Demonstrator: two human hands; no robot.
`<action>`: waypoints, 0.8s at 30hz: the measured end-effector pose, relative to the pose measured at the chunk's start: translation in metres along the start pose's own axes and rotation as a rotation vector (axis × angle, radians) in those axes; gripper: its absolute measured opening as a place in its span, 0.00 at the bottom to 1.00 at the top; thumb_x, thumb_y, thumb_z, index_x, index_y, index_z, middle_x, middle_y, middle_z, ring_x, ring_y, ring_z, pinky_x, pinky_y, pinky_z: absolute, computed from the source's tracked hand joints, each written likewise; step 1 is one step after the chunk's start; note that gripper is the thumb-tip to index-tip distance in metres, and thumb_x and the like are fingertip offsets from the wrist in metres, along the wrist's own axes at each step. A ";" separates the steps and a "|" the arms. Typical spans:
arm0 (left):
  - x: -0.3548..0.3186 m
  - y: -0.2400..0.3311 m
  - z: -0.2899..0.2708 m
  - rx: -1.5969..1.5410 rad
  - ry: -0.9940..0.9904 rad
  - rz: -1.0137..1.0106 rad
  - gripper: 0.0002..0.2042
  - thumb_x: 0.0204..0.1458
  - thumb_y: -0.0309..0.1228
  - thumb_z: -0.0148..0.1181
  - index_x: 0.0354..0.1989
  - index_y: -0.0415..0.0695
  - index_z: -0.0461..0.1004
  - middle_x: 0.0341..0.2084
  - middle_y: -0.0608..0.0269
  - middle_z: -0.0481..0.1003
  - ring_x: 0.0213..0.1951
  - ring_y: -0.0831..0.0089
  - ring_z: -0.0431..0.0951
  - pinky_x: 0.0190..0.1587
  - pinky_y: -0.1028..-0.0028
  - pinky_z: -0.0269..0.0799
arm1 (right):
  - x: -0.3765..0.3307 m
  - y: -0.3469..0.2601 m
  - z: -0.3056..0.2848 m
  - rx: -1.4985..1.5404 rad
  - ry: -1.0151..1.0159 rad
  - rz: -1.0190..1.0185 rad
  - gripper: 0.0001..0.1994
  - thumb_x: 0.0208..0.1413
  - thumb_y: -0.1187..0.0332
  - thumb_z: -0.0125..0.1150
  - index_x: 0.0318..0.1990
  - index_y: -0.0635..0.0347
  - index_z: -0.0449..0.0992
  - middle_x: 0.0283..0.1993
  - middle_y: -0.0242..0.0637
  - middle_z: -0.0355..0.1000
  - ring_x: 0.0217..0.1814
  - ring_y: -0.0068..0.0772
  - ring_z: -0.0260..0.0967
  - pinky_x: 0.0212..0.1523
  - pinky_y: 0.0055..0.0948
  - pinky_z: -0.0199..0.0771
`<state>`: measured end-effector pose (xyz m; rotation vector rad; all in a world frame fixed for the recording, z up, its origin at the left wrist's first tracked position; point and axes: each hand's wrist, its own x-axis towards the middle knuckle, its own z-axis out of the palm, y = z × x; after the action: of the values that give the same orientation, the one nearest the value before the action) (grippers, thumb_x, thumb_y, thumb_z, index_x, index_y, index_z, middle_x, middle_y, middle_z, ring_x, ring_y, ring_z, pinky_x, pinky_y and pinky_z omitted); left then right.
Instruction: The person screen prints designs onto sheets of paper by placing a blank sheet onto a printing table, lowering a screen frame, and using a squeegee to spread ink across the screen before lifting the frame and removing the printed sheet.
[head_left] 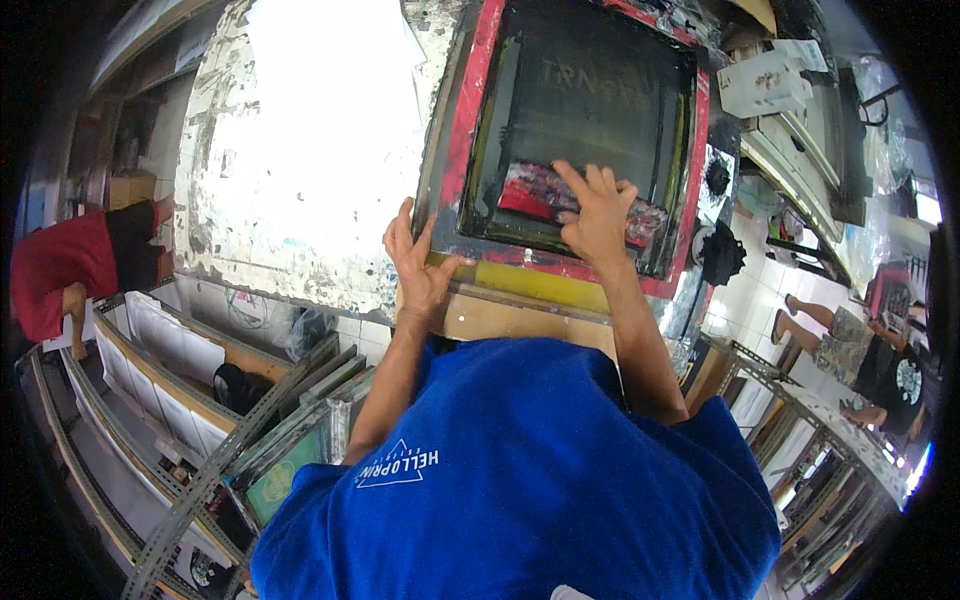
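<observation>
A screen-printing frame [467,115] with red-stained edges lies in front of me, its dark mesh smeared with black ink. Across the near part of the mesh rests a squeegee [530,190], its handle blotched red, black and white. My right hand [600,215] grips it from above, index finger stretched along it and thumb on the near side; the palm hides its middle. At the frame's near left corner, my left hand [420,265] lies with fingers spread. Its thumb reaches toward a yellow strip [540,285] along the near edge.
A paint-spotted white board [300,180] lies left of the frame. Black ink blobs [720,255] sit at its right. Metal racks [190,520] with stored screens stand at lower left. One person in red [60,265] bends at far left; another person [880,370] is at far right.
</observation>
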<state>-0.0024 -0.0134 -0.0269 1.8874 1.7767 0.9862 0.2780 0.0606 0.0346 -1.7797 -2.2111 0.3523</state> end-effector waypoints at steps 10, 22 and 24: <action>-0.002 -0.001 -0.002 -0.043 -0.002 -0.020 0.45 0.24 0.39 0.82 0.61 0.45 0.77 0.72 0.42 0.56 0.69 0.42 0.57 0.68 0.49 0.55 | 0.164 0.092 0.010 -0.112 0.312 -0.136 0.42 0.32 0.69 0.71 0.64 0.39 0.74 0.47 0.37 0.69 0.55 0.41 0.66 0.58 0.48 0.55; -0.004 0.002 -0.003 -0.121 0.008 -0.036 0.46 0.29 0.44 0.81 0.64 0.46 0.73 0.71 0.41 0.58 0.68 0.44 0.58 0.68 0.50 0.53 | 0.287 0.141 -0.028 -0.077 0.160 -0.119 0.33 0.46 0.67 0.73 0.65 0.36 0.75 0.56 0.45 0.78 0.56 0.48 0.75 0.57 0.47 0.69; -0.001 0.005 -0.005 -0.099 0.023 -0.017 0.45 0.29 0.45 0.80 0.63 0.45 0.73 0.69 0.42 0.61 0.68 0.47 0.59 0.67 0.51 0.54 | 0.284 0.144 -0.022 -0.076 0.288 -0.273 0.27 0.47 0.65 0.70 0.58 0.35 0.79 0.43 0.44 0.80 0.47 0.51 0.76 0.46 0.52 0.70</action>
<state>-0.0022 -0.0163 -0.0199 1.8053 1.7207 1.0732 0.3597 0.3686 0.0220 -1.4304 -2.2383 -0.0443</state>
